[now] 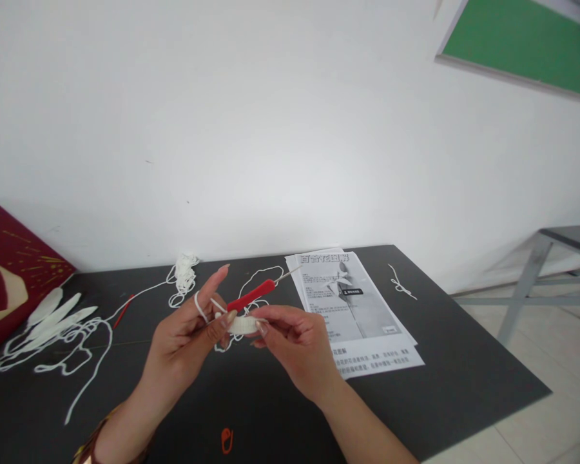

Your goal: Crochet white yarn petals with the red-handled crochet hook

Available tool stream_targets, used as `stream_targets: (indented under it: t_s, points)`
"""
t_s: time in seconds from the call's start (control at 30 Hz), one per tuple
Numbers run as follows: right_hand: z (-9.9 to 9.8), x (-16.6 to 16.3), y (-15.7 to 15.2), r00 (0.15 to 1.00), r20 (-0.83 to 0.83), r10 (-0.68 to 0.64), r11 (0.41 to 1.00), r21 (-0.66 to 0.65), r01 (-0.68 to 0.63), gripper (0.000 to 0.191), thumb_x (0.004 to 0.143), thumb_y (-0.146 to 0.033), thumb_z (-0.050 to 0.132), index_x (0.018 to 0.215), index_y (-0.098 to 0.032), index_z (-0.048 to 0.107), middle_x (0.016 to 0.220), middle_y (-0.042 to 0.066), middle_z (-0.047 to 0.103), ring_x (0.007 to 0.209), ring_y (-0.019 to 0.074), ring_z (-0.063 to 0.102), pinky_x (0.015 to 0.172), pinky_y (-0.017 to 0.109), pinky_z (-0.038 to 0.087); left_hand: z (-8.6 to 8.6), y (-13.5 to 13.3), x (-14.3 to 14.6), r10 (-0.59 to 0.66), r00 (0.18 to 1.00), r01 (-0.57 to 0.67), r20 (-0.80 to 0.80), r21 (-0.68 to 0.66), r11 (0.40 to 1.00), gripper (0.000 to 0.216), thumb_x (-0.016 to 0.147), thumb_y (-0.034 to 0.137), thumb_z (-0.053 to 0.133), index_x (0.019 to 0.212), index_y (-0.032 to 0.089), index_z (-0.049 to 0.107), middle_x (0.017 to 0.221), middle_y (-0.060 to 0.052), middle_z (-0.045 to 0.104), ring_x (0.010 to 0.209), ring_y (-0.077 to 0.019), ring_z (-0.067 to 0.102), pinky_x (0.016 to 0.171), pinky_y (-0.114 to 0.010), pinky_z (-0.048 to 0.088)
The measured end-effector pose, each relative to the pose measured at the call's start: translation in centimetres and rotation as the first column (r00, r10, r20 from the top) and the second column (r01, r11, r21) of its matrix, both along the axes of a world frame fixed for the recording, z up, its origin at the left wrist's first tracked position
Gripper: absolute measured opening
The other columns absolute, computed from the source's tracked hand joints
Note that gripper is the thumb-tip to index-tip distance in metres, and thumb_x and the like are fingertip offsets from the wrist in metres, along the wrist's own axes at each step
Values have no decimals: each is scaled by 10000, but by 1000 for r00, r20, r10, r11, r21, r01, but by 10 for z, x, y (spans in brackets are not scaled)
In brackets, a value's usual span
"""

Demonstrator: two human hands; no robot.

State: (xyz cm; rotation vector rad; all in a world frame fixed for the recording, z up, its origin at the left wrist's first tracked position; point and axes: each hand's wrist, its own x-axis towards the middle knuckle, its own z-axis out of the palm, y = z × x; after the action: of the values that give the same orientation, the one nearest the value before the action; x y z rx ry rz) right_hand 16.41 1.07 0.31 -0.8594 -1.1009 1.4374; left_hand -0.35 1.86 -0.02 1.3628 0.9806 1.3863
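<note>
A small white crochet piece (243,325) is stretched between my two hands above the dark table. My left hand (188,341) pinches its left end, index finger raised with white yarn (200,308) looped round it. A crochet hook (251,297) with a red handle lies across the left hand by the thumb, its metal tip pointing up to the right. My right hand (294,341) pinches the right end of the piece between thumb and fingers. Loose yarn hangs behind and below the piece; the fingers partly hide its ends.
Printed sheets (372,316) lie right of my hands on the black table (454,361). White crocheted petals (60,322), tangled yarn and a thin red stick (124,310) are at left, near a dark red bag (14,277). An orange stitch marker (227,441) sits in front.
</note>
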Motion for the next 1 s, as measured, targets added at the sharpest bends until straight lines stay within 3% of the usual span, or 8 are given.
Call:
stream_targets:
  t_s: [0.17,0.37,0.47,1.0]
  points:
    - [-4,-1,2,1000,10,-21,998,53,20,102,755,-228,721,848,-230,763,802,4,738,714,133,689,675,222,558,-1,1,0,11,1000,-11,-20,12,1000,538,833,177,642,1331,347,530,688,60,554,545,-84,542,519,-204,463]
    - [-17,-5,6,1000,23,-19,998,53,18,115,765,-206,693,867,-213,746,871,32,737,816,196,703,795,334,574,-3,2,-1,8,998,-7,-62,18,1000,531,847,183,630,1339,347,519,663,65,561,550,-80,528,514,-187,458]
    - [-20,-6,7,999,27,-33,998,59,32,103,763,-196,687,856,-202,731,844,33,723,792,198,699,778,349,581,-5,2,-1,0,999,0,-49,3,1000,527,852,190,626,1345,338,513,652,66,558,549,-83,522,518,-194,456]
    - [-9,-4,6,1000,-10,-25,999,-21,25,92,751,-259,703,787,-194,757,743,18,726,661,133,696,641,225,561,-8,5,-4,-24,1000,25,20,-75,997,562,858,191,624,1372,354,469,707,66,554,575,-85,529,534,-212,451]
